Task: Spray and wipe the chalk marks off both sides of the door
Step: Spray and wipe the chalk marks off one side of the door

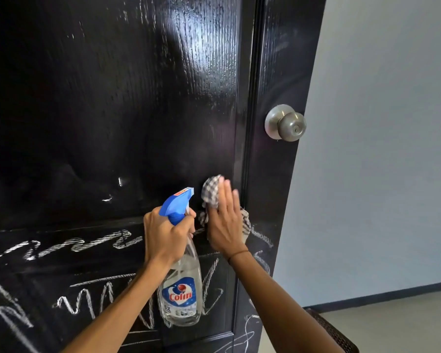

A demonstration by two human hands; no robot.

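Left hand [167, 234]: low centre of the frame, curled round the neck of the spray bottle [181, 281], with a finger at the trigger under the blue head.
Spray bottle: clear plastic, blue trigger head at the top pointing right toward the cloth, a blue and red label reading "Colin" on its belly; it hangs upright below the fist, in front of the lower door panel.
Right hand [224, 222]: just right of the bottle, fingers straight and flat, pressing the cloth [211, 193] against the door [112, 110].
Cloth: checked grey and white, bunched under the palm, showing above the fingertips and at the right edge of the hand; it lies at the bottom right corner of the upper panel.
Wrist band [237, 254]: thin dark band round the right wrist.
Chalk marks [87, 299]: white zigzags and scribbles across the lower third of the door, on the rail and the panel below it; a few short strokes sit left of the bottle head.
Door: black, glossy, wood-grained; the upper panel shines wet with faint smears.
Door knob [288, 124]: brushed metal with a keyhole, right of centre on the door's edge stile.
Wall [379, 149]: pale grey, filling the right side of the frame, dark skirting at its foot.
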